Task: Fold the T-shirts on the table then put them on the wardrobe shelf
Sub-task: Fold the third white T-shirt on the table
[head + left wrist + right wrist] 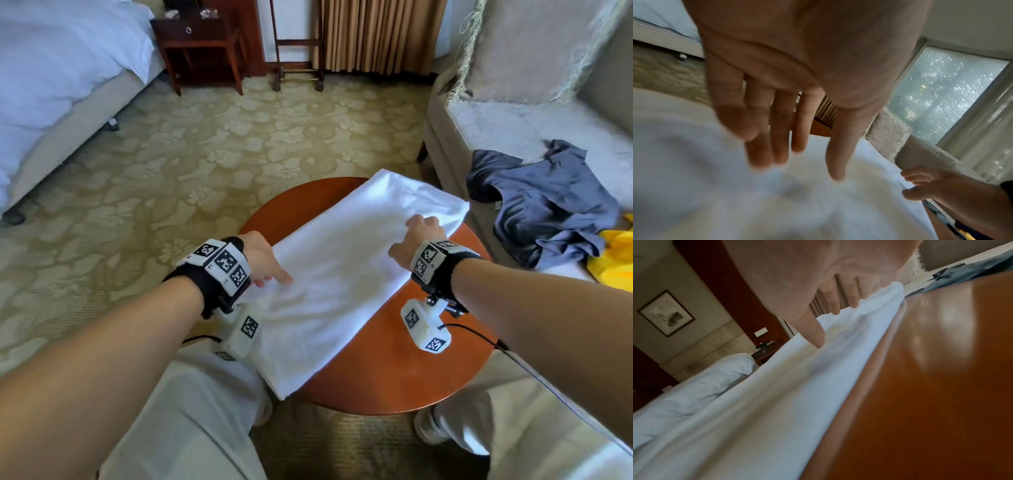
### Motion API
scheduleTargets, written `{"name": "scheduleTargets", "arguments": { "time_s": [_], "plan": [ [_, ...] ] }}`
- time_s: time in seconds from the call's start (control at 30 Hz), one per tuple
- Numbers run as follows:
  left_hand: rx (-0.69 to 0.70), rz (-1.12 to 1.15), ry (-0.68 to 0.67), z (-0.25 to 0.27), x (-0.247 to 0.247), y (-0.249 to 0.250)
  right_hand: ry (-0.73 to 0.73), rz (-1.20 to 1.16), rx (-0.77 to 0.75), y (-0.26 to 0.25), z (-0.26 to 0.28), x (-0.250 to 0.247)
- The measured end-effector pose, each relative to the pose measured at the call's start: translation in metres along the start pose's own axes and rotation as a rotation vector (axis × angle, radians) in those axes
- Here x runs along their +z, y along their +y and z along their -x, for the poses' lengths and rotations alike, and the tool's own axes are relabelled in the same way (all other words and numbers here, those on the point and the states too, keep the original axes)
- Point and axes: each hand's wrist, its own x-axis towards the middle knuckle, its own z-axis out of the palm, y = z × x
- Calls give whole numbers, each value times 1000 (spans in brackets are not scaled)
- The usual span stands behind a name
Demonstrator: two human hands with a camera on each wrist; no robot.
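A white T-shirt [342, 274] lies as a long folded strip across the round wooden table [394, 370], its near end hanging over the front edge. My left hand [267, 267] is flat with straight fingers, touching the shirt's left edge. In the left wrist view the left hand [777, 146] spreads over the blurred white T-shirt [715, 203]. My right hand [418, 236] sits at the far right edge of the shirt. In the right wrist view its thumb and curled fingers [834, 308] pinch a raised ridge of the white T-shirt [756, 402] beside bare table [941, 386].
A crumpled blue-grey shirt [548, 212] and a yellow garment [613, 257] lie on the beige sofa [513, 123] at the right. A bed [51, 85], a dark nightstand [202, 44] and a wooden rack [298, 61] stand beyond the carpet. My knees flank the table.
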Motion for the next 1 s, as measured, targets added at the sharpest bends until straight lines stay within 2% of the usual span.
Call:
{"name": "scheduleTargets", "arguments": {
  "time_s": [0.03, 0.1, 0.17, 0.23, 0.43, 0.57, 0.63, 0.7, 0.8, 0.97, 1.0],
  "plan": [
    [7, -48, 78, 2, -1, -2, -9, 4, -8, -6, 4, 0],
    [-5, -95, 174, 5, 0, -8, -123, 31, -52, -17, 11, 3],
    [-27, -102, 145, 5, 7, -14, -228, 100, -94, -24, 21, 9],
    [-59, -125, 105, 5, 15, -20, -257, 148, -123, -22, 30, 17],
    [-96, -193, 129, 11, 36, -28, -200, 236, -223, -1, 46, 21],
    [-114, -94, -24, 30, 50, -22, -127, 276, -120, 7, 50, 14],
    [-105, -49, -39, 41, 60, -18, -85, 232, -46, 11, 57, 12],
    [-98, 17, -25, 50, 73, -13, -105, 128, 53, 18, 67, 10],
    [-87, 159, 9, 69, 88, -4, -160, -40, 176, 34, 80, 10],
    [-95, 374, 66, 95, 115, 6, -392, -125, 234, 60, 120, -1],
    [-87, 397, 59, 100, 121, 8, -404, -151, 244, 69, 120, 10]
  ]
}}
